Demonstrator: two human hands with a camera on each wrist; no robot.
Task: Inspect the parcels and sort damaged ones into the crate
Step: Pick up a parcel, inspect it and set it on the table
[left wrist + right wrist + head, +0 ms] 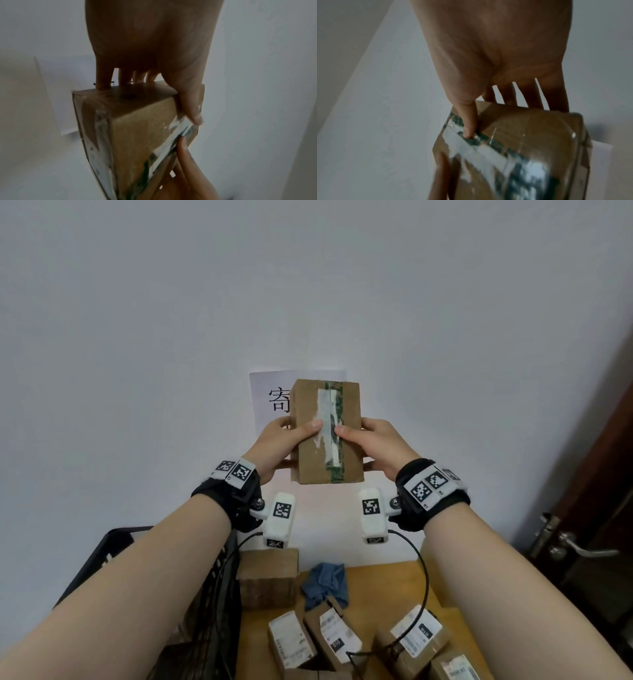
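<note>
I hold a brown cardboard parcel (310, 419) up in front of the wall with both hands. A strip of torn white and green tape runs down the face turned to me. My left hand (286, 445) grips its left side, thumb on the front and fingers behind. My right hand (370, 445) grips the right side the same way. The left wrist view shows the parcel (137, 135) from its end, with my thumb at the tape. In the right wrist view my thumb presses the tape on the parcel (522, 142). The black crate (205, 604) stands low on the left.
Several labelled parcels (329, 635) lie on the wooden table (387, 587) below, beside a plain brown box (269, 577) and a blue cloth (325, 580). A white paper sign (270, 398) hangs on the wall behind the parcel. A door with a metal handle (575, 547) is at the right.
</note>
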